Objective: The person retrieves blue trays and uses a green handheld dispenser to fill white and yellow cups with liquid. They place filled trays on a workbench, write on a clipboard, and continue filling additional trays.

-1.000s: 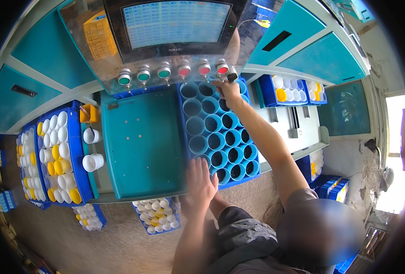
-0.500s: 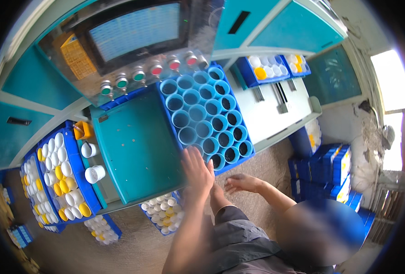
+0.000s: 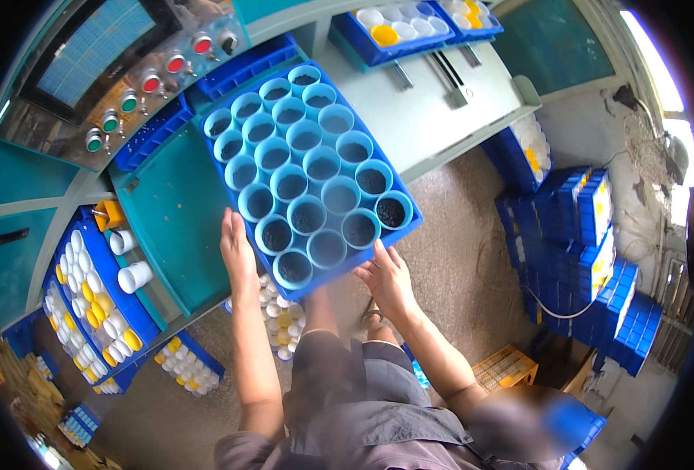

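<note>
A blue crate (image 3: pixel 412 223) of light-blue cups, several holding dark granules, is between my hands at the front of the machine. My left hand (image 3: pixel 238 254) presses against the crate's left side, fingers stretched along it and thumb near the top edge. At the front edge, by the right corner, my right hand (image 3: pixel 386 278) grips the crate; its fingertips are partly hidden beneath the rim. One cup (image 3: pixel 392 210) at the right corner is filled with dark granules, while others look shallower or hazy inside. The crate sits at a slant, overlapping the teal tray (image 3: pixel 178 227).
Beyond the crate is a control panel with a screen (image 3: pixel 96 55) and red and green buttons. Crates of white and yellow cups (image 3: pixel 88 301) stand at the left. Stacked blue crates (image 3: pixel 558 235) stand at the right. A white ledge (image 3: pixel 433 110) lies beyond the crate.
The crate has come nearer and turned, with both hands now on it. My left hand moved to its left side, my right hand to its front edge. The view has shifted right.
</note>
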Motion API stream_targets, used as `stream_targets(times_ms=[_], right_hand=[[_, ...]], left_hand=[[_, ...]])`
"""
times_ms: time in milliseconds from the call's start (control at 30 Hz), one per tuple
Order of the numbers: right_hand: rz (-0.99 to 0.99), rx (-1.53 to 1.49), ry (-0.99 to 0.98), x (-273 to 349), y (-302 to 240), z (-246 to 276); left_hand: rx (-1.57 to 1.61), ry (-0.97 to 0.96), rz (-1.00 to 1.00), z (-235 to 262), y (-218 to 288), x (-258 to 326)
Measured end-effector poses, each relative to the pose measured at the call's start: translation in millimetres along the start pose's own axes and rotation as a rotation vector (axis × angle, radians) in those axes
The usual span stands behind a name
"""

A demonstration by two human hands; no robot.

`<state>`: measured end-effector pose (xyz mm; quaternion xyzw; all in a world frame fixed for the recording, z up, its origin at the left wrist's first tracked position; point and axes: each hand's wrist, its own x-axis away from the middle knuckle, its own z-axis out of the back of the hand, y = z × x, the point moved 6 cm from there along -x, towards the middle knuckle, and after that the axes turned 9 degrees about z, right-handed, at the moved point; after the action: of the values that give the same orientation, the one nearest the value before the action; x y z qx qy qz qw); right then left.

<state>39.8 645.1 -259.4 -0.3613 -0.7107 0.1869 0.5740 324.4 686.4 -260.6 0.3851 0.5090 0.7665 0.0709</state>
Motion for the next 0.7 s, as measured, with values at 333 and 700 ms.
stream_targets(times_ms=[333, 700], right_hand=[[-0.117, 0.132, 0.025, 81, 45, 204], [-0.203, 0.471, 0.287, 141, 100, 451]], left_hand=[[0.092, -0.232, 0.349, -40, -123, 126], [-0.193, -0.166, 0.483, -92, -320, 279]])
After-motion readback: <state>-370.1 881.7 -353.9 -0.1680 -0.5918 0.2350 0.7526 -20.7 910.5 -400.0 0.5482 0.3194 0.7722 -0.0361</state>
